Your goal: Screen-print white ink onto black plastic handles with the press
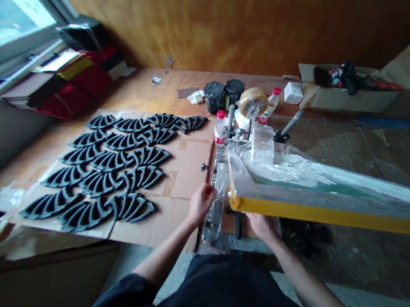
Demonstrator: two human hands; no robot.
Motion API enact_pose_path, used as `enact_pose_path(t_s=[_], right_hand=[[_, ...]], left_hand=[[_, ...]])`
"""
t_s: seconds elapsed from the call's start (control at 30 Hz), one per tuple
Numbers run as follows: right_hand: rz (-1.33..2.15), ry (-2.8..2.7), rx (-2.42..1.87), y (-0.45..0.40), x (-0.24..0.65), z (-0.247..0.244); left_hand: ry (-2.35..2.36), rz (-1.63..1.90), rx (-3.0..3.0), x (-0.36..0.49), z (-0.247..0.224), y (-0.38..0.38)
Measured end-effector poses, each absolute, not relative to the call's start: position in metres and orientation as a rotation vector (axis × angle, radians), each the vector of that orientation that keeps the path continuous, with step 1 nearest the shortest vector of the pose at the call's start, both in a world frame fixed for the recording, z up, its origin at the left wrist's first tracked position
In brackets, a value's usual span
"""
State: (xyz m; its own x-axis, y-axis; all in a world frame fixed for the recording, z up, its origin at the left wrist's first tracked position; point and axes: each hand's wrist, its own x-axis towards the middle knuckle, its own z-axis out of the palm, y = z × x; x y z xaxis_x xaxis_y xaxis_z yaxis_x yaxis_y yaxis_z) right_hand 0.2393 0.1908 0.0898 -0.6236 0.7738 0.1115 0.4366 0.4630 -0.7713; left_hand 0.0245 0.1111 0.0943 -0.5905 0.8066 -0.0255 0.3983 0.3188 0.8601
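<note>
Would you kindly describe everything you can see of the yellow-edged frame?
The yellow-edged frame extends rightward past the picture's edge. Its near side is bright yellow, with a yellow lump at the left corner. Inside, white paste-like material is smeared around a green area. A whitish block stands at its left end. The near side appears raised above the table, the right hand just below; whether they touch is unclear.

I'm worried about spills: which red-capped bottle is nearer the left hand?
The bottle left of the tape roll; the other bottle stands farther back, right of it.
</note>
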Motion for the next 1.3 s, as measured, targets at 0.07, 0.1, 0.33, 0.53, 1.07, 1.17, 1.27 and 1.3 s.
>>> enact_pose_path(t_s=[0.07, 0.1, 0.33, 0.53, 1.07, 1.17, 1.27, 1.3], right_hand=[[1.107, -2.225, -1.030, 0.206, 0.244, 0.096], [1.162, -2.233, -0.996, 0.211, 0.245, 0.100], [1.035, -2.618, -0.304, 0.192, 0.242, 0.089], [0.803, -2.785, -0.062, 0.178, 0.253, 0.072], [0.789, -2.838, -0.167, 0.178, 0.231, 0.069], [0.838, -2.808, -0.199, 0.189, 0.217, 0.078], [1.012, -2.602, -0.469, 0.213, 0.229, 0.093], [1.105, -2.491, -0.604, 0.223, 0.238, 0.098]], left_hand=[[2.140, 0.954, 1.266, 0.079, 0.095, 0.073], [2.194, 0.821, 1.347, 0.103, 0.094, 0.063], [2.421, 0.251, 1.417, 0.156, 0.094, 0.059], [2.402, 0.159, 1.586, 0.129, 0.095, 0.030], [2.327, 0.128, 1.655, 0.123, 0.095, 0.030], [2.329, 0.107, 1.632, 0.123, 0.096, 0.031], [2.330, 0.122, 1.635, 0.122, 0.096, 0.030], [2.331, 0.129, 1.637, 0.122, 0.096, 0.030]])
